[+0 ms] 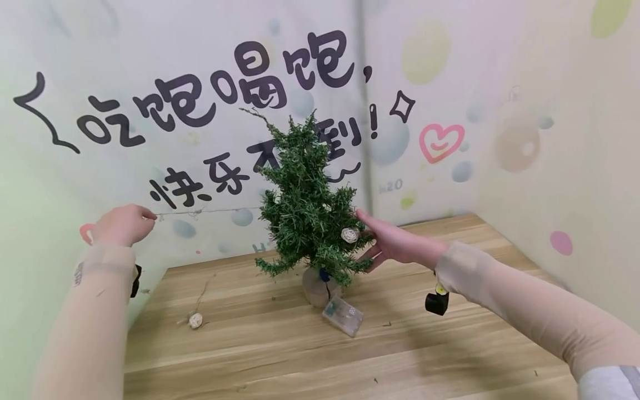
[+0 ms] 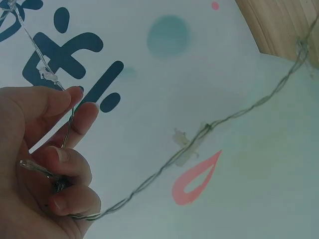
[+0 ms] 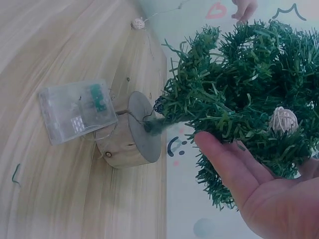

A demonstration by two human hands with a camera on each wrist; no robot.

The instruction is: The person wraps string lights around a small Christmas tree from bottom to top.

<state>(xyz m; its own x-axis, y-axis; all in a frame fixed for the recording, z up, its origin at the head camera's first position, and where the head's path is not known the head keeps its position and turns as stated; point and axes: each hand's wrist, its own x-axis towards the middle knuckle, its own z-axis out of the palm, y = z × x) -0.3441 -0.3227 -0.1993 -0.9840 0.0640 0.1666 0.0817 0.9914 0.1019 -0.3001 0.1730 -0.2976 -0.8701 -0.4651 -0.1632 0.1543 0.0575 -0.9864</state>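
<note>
A small artificial Christmas tree [image 1: 305, 205] stands upright on a round wooden base [image 3: 144, 132]. Out to the left of it, my left hand [image 1: 122, 225] pinches a thin string of lights [image 2: 149, 180] between thumb and fingertip, the other fingers curled round more wire. From that hand the string runs taut to the tree in the head view. At the tree's right side, my right hand [image 1: 395, 241] touches the lower branches, fingers extended beneath them in the right wrist view. Beside these fingers, a white wicker ball [image 3: 283, 120] sits among the needles.
A clear plastic battery box [image 1: 344, 316] leans by the base. Toward the table's left side lies another white wicker ball [image 1: 195, 320], with wire running from it. Walls with printed lettering rise behind the wooden table [image 1: 280, 355], and small green bits are scattered on it.
</note>
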